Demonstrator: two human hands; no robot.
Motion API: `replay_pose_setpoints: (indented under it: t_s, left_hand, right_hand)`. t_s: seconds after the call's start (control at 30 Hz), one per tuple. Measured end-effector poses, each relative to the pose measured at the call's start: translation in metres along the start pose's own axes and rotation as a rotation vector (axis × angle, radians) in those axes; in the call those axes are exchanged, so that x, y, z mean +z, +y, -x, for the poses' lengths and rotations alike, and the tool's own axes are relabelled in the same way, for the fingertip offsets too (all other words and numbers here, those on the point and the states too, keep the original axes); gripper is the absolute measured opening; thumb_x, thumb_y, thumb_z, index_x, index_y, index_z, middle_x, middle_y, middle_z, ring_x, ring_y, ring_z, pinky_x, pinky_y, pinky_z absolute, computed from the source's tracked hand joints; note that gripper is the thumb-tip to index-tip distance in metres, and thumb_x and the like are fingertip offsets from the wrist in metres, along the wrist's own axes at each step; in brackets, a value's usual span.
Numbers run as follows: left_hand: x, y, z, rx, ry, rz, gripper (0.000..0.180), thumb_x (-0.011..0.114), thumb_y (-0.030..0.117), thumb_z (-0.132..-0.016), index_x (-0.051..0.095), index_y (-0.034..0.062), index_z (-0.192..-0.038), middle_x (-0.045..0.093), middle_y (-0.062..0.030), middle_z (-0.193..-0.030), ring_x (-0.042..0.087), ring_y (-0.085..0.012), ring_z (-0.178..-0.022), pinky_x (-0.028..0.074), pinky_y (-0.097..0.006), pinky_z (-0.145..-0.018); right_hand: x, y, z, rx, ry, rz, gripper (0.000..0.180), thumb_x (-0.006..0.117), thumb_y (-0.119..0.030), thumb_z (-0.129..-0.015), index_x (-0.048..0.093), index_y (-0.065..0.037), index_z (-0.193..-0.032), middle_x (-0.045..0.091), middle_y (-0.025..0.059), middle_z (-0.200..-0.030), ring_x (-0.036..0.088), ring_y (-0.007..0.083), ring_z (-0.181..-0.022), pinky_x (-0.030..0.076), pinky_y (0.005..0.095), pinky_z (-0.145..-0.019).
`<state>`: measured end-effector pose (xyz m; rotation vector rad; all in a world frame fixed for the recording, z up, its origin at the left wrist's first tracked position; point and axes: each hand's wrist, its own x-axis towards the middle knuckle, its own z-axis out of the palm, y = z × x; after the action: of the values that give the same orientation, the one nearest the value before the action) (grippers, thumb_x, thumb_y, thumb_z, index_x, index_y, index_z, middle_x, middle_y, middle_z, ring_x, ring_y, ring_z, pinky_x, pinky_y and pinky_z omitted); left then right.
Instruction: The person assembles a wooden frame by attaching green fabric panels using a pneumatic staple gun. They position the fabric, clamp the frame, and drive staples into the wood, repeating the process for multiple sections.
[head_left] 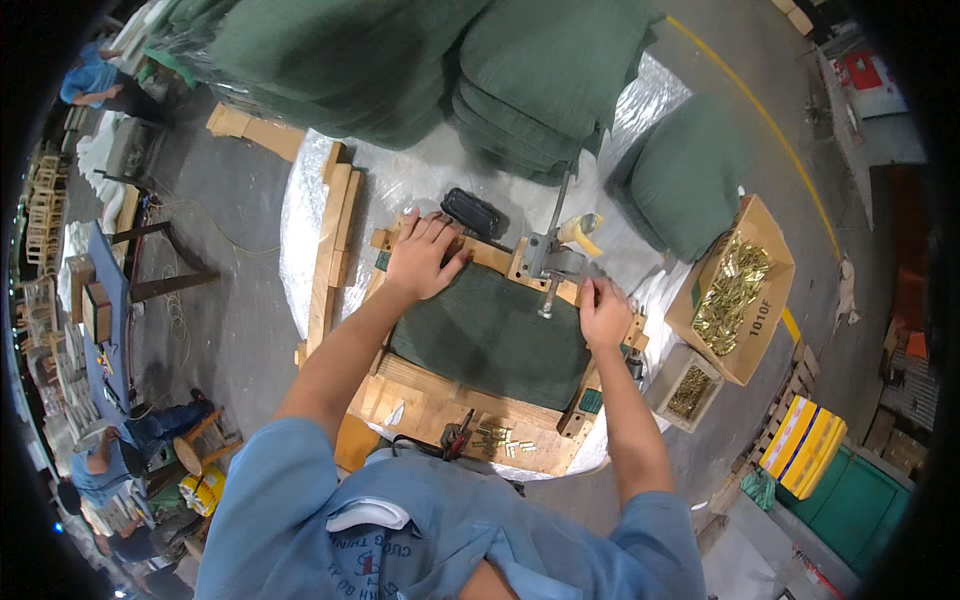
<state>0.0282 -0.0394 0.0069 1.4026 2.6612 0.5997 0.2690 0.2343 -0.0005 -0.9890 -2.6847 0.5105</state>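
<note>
Green pad is seated in the wooden frame, metal clamp mounted at the far rail. Left hand is laid over the far-left corner, fingers slightly apart; right hand is set at the right end, fingers curled — whether either is clamped on wood can't be told. Gold metal pieces are scattered on the near board — others are held in a cardboard box at right.

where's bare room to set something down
Bare wrapped tabletop shows between the wooden strips and the black case, beyond the left hand. A smaller patch of wooden board lies between the white scrap and the dark tool. Crowded: right of that tool, with brass pieces, and right of the right hand, with the cardboard box and small bin.
</note>
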Motion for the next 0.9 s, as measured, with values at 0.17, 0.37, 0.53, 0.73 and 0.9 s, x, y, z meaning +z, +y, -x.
replay_pose_setpoints:
  t_s: [0.17,0.37,0.53,0.73,0.9]
  left_hand:
    - [0.007,-0.001,0.002,-0.020,-0.039,-0.071,0.044,0.052,0.042,-0.103,0.064,0.0092,-0.130,0.062,-0.0140,-0.138,0.052,-0.0321,-0.138,0.026,-0.055,-0.125]
    - [0.017,-0.008,0.001,0.066,0.085,-0.087,0.031,0.057,0.039,-0.102,0.068,0.0165,-0.121,0.068,-0.0088,-0.123,0.059,-0.0296,-0.127,0.033,-0.055,-0.120]
    - [0.023,-0.002,-0.004,0.043,0.061,-0.128,0.037,0.051,0.039,-0.105,0.067,0.0163,-0.129,0.067,-0.0086,-0.133,0.058,-0.0304,-0.132,0.032,-0.054,-0.123]
    - [0.023,0.042,0.047,-0.015,0.252,-0.074,0.038,0.056,0.034,-0.102,0.064,0.0103,-0.130,0.064,-0.0177,-0.137,0.057,-0.0382,-0.132,0.041,-0.055,-0.115]
    - [-0.019,0.172,0.203,0.076,0.126,0.197,0.031,0.072,0.013,-0.093,0.068,0.0073,-0.124,0.067,-0.0185,-0.130,0.062,-0.0404,-0.121,0.048,-0.048,-0.105]
  right_hand:
    - [0.004,0.003,-0.001,0.013,-0.035,0.046,0.031,0.061,-0.038,-0.099,0.076,-0.010,-0.099,0.074,0.0144,-0.098,0.069,0.0372,-0.095,0.052,0.0488,-0.087]
    - [0.006,0.006,-0.002,0.069,-0.015,0.001,0.040,0.060,-0.046,-0.098,0.079,-0.011,-0.100,0.076,0.0159,-0.095,0.072,0.0385,-0.092,0.054,0.0489,-0.086]
    - [0.000,0.013,0.000,0.048,0.052,0.038,0.034,0.063,-0.042,-0.097,0.077,-0.012,-0.101,0.075,0.0122,-0.098,0.069,0.0358,-0.097,0.050,0.0482,-0.091]
    - [-0.037,-0.021,0.089,-0.229,0.259,-0.138,0.019,0.068,-0.026,-0.096,0.070,-0.013,-0.111,0.069,0.0117,-0.110,0.063,0.0354,-0.107,0.047,0.0471,-0.094]
    - [-0.062,-0.009,0.272,-0.002,-0.236,-0.646,0.011,0.072,-0.013,-0.094,0.073,-0.006,-0.103,0.073,0.0124,-0.100,0.071,0.0285,-0.092,0.056,0.0400,-0.081]
